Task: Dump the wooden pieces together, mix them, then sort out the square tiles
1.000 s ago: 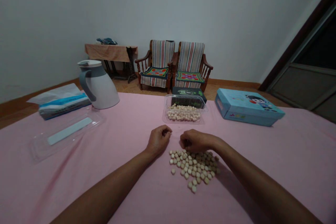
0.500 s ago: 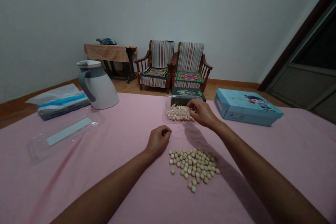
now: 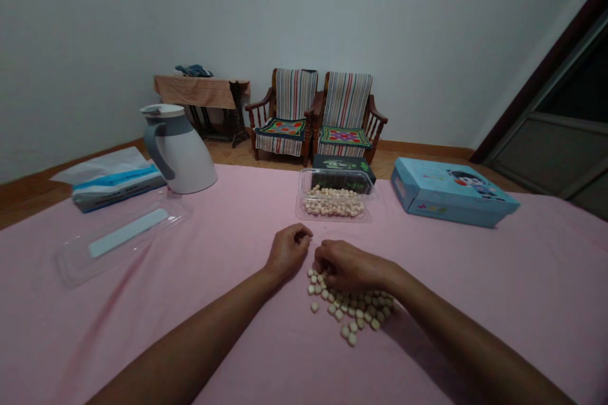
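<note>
A loose pile of small pale beige pieces with rounded, cube-like shapes (image 3: 354,311) lies on the pink cloth. My right hand (image 3: 349,266) is over the pile's far left part, fingers bent down and closed among the pieces; its fingertips are partly hidden, so what they hold cannot be made out. To its left, my left hand (image 3: 288,252) rests on the cloth with loosely curled fingers and nothing visible in them. Beyond both hands stands a clear plastic box (image 3: 300,205), lid raised at the back, holding many similar small pieces (image 3: 332,201).
A clear plastic tray (image 3: 76,266) with a white strip lies left on the pink cloth (image 3: 228,215). Behind it are a tissue pack (image 3: 118,183) and a grey-white jug (image 3: 187,161). A blue carton (image 3: 451,193) is at right; a black box (image 3: 344,166) sits behind the clear box.
My right hand has moved from the clear box back toward me, down onto the loose pile. My left hand stays where it was. The view has shifted slightly.
</note>
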